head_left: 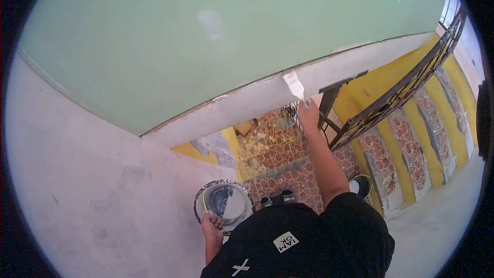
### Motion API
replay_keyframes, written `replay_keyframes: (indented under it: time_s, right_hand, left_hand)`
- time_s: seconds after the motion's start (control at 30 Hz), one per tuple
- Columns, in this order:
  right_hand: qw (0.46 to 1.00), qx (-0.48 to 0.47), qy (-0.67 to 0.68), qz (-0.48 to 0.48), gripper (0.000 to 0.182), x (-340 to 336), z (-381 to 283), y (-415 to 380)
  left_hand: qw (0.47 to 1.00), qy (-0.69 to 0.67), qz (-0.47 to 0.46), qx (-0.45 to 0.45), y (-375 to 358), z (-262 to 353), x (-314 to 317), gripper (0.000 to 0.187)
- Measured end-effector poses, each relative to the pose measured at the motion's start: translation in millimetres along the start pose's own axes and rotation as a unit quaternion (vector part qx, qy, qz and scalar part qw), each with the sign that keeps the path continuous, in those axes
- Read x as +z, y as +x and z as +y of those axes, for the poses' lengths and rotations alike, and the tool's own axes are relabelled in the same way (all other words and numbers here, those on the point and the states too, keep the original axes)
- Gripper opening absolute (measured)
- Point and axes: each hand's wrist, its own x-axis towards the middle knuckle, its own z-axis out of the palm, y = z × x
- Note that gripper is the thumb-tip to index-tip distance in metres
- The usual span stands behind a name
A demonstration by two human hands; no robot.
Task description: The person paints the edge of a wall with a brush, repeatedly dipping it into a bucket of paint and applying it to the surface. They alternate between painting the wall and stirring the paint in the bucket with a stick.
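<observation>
My right hand (309,116) grips a paintbrush (295,86) by its handle, arm stretched forward. The brush's wide white head lies against the white band (257,94) running below the green wall. Low on the left, my left hand (211,224) is closed around the yellow handle of a round bucket (226,181). White splashes cover the bucket's dark rim, and pale paint with a dark grey patch shows inside.
A dark metal railing (399,90) curves along the right, beside stairs (406,141) with brown patterned treads and yellow risers. A second bucket (355,185) stands by my right side. The green wall (154,36) fills the front, and a whitish wall (77,164) is at left.
</observation>
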Motion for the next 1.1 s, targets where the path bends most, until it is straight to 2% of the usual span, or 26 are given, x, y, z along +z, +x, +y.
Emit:
replay_keyframes:
  time_s: [0.07,0.1,0.17,0.23,0.33,0.4,0.43,0.67,0.87,1.03,1.1]
  right_hand:
    - [0.995,-0.071,0.032,0.056,0.042,14.3,9.5,1.3]
    - [0.996,-0.065,0.028,0.054,0.042,11.7,8.5,-1.7]
    - [0.999,0.004,0.02,-0.043,0.043,3.3,-2.1,-7.9]
    - [0.999,0.03,-0.002,-0.037,0.044,14.8,12.8,-9.5]
    - [0.993,0.068,-0.048,-0.085,0.043,17.1,31.6,-6.5]
    - [0.969,0.159,-0.104,-0.157,0.042,18.1,39.9,0.7]
    - [0.967,0.163,-0.108,-0.161,0.042,13.1,38.8,-1.2]
    - [0.964,0.176,-0.148,-0.131,0.044,24.2,48.2,-7.3]
    - [0.963,0.187,-0.148,-0.127,0.045,30.2,33.3,-2.0]
    - [0.973,0.163,-0.125,-0.105,0.053,19.6,10.0,-4.4]
    - [0.978,0.148,-0.109,-0.097,0.051,8.4,-7.3,-6.8]
  left_hand:
    - [0.999,0.008,0.049,0.001,-10.8,6.6,16.6,0.014]
    - [0.999,0.012,0.052,-0.003,-10.8,5.5,12.7,0.014]
    - [1.0,0.02,-0.01,-0.002,-2.7,4.8,4.1,0.017]
    - [1.0,0.026,-0.01,-0.005,1.2,3.1,0.4,0.017]
    - [0.999,0.035,-0.002,0.0,-4.4,5.3,8.4,0.018]
    - [0.999,0.038,0.012,0.003,-5.9,5.5,12.1,0.018]
    - [0.999,0.04,0.0,0.002,-2.8,4.6,10.3,0.019]
    - [1.0,0.02,-0.022,-0.009,-4.9,8.3,16.6,0.017]
    - [1.0,-0.004,-0.026,-0.003,-1.4,6.8,11.3,0.014]
    - [1.0,-0.009,-0.006,0.003,1.2,7.1,8.7,0.014]
    - [1.0,-0.012,-0.01,0.003,3.9,4.9,7.6,0.013]
